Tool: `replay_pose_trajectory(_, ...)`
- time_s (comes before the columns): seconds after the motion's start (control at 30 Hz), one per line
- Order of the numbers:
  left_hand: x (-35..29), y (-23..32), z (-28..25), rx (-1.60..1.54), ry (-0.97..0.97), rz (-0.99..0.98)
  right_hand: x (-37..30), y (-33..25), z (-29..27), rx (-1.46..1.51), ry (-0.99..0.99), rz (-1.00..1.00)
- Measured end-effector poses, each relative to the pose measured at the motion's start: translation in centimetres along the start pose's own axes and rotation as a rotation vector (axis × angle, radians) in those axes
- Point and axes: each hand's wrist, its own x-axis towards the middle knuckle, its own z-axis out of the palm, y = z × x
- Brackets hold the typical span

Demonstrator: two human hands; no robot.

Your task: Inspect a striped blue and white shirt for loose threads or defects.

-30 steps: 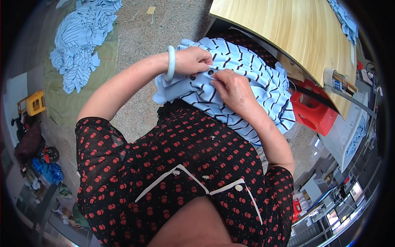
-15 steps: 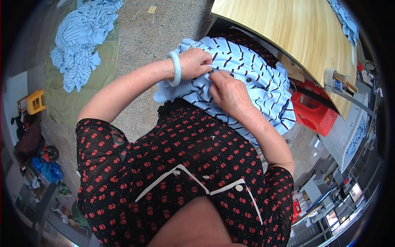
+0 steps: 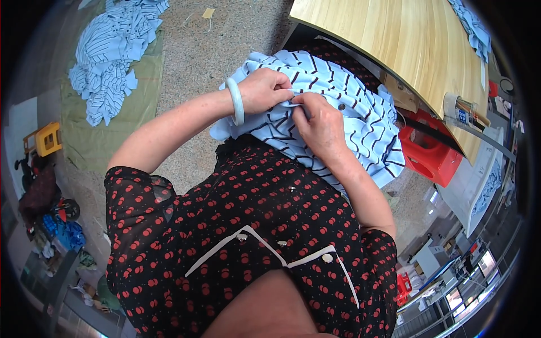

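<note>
I have the wood-toned surface (image 3: 372,39) at the far right, its long edge curving in my wide lens. A cup (image 3: 454,108) of slim tools sits at its right edge, and a blue cloth (image 3: 472,28) lies on its far right end. Below the surface I make out a red stool (image 3: 431,155), just right of the garment (image 3: 366,132). Farther right, a white bin (image 3: 470,191) holds more striped cloth.

The garment — pale blue with dark stripes — is bunched across the person's lap, in the middle of the scene. The left hand (image 3: 266,90), with a pale bangle (image 3: 235,101) at its wrist, pinches the fabric between thumb and fingers. The right hand (image 3: 320,125) pinches it too, just beside the left; the fingers hide exactly what lies in their grip. A dark button (image 3: 341,106) shows right of them.

On the far left I see a heap (image 3: 110,56) of similar striped cloth on a green mat (image 3: 84,143), spread over the speckled floor (image 3: 189,112). A yellow stool (image 3: 48,139) stands left of the mat — nearer me, the clutter along that side is too small to sort out.
</note>
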Motion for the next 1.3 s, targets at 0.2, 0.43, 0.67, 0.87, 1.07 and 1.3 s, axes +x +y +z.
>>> replay_pose_trajectory(0.2,-0.2,0.3,0.3,-0.080,0.056,-0.095,0.0,0.2,0.1,-0.019,-0.009,0.034)
replay_pose_trajectory(0.43,-0.6,-0.5,1.1,-0.173,0.155,-0.063,-0.1,0.9,0.5,-0.082,0.090,-0.057)
replay_pose_trajectory(0.67,-1.7,0.4,1.1,0.286,0.225,0.270,-0.1,0.9,0.5,-0.144,0.060,-0.094)
replay_pose_trajectory(0.87,-1.8,-0.2,2.2,0.451,0.318,0.284,0.1,1.3,0.6,-0.197,0.038,-0.121)
replay_pose_trajectory(1.07,-1.6,-0.7,3.0,0.441,0.402,0.276,0.2,1.3,0.6,-0.207,0.002,-0.100)
replay_pose_trajectory(1.3,-1.6,-0.7,3.0,0.407,0.415,0.248,-0.2,0.9,0.9,-0.154,-0.010,-0.045)
